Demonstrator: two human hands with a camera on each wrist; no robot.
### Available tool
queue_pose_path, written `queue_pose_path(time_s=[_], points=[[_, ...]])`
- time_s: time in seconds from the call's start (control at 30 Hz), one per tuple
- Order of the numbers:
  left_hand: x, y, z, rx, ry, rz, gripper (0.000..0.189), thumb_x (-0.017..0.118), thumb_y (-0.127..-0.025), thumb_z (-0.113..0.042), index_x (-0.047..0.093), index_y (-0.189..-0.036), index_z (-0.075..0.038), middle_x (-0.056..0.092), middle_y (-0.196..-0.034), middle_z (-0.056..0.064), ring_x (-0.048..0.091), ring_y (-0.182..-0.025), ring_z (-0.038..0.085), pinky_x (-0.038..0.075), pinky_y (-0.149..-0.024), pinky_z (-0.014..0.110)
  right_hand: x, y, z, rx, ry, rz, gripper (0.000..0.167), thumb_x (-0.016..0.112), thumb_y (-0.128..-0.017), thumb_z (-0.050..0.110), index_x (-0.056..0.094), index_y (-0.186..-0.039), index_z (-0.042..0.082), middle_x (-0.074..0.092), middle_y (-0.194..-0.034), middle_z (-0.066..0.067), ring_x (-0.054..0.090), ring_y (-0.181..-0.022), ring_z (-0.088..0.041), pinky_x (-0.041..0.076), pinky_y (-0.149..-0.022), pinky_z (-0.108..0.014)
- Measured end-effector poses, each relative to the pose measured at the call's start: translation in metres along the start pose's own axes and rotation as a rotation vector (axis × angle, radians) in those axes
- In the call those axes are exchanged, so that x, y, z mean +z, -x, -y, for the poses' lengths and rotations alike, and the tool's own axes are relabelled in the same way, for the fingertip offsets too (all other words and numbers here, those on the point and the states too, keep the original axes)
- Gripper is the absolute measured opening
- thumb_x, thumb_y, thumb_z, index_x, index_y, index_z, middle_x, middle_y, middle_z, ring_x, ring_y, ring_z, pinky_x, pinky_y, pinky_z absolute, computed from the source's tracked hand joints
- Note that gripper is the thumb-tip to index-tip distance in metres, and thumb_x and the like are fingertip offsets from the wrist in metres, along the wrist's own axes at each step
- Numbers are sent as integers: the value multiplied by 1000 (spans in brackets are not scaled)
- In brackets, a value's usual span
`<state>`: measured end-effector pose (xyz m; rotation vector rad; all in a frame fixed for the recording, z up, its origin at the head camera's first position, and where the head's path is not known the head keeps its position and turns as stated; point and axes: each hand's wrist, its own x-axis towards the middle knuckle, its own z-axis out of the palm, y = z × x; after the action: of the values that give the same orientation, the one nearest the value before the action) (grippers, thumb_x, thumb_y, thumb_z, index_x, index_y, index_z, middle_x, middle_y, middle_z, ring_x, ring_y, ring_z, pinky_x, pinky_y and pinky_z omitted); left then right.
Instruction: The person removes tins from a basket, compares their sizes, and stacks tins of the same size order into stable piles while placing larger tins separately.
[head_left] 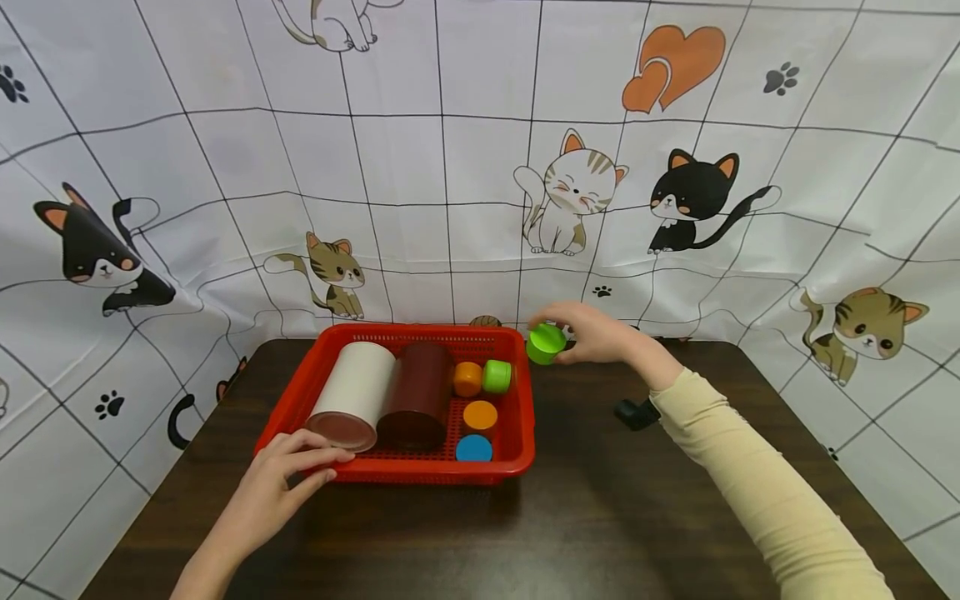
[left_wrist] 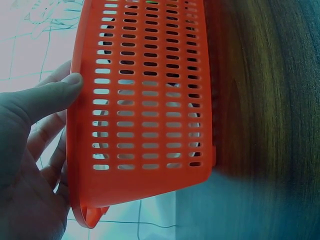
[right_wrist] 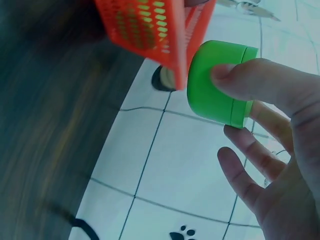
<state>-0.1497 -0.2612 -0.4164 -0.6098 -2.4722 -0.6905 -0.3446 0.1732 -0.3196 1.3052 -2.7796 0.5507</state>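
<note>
My right hand [head_left: 596,333] pinches a small green cup-shaped container [head_left: 546,344] just past the right back corner of a red basket [head_left: 420,477]. In the right wrist view the thumb lies along the side of the green container [right_wrist: 215,82], with fingers behind it. My left hand [head_left: 273,487] grips the rim at the basket's front left, thumb outside as the left wrist view shows. Inside lie a white cylinder [head_left: 356,379], a dark brown cylinder [head_left: 420,392], another green container [head_left: 497,377], an orange one [head_left: 467,380], an orange-topped piece [head_left: 480,417] and a blue-topped one [head_left: 474,448].
The basket stands on a dark wooden table [head_left: 600,500]. A small black object [head_left: 636,414] lies on the table to the right, partly behind the right sleeve [head_left: 735,450]. A white cloth [head_left: 480,167] printed with cats hangs behind and along both sides.
</note>
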Motion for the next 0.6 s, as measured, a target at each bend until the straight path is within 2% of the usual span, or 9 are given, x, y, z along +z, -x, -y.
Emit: queue_pose_path(time_s=[0.33,0.6], points=[[0,-1,-3,-6,-3,3,51,86,-66,-1,76,-103,-35,63,-98,-17,45,-89,0,40,-71,27,3,9,-16,58,60,22,55,84,-76,7,63,-126,13,62,-126,-9,60,-108,-27,53,-92,-48],[0,-1,0,16,18,-16,49,86,-65,0,77,-102,-32,63,-97,-16,46,-89,-1,41,-71,23,9,11,-30,56,73,25,56,85,-75,9,64,-127,15,63,-121,-8,62,-102,-26,54,-89,-47]])
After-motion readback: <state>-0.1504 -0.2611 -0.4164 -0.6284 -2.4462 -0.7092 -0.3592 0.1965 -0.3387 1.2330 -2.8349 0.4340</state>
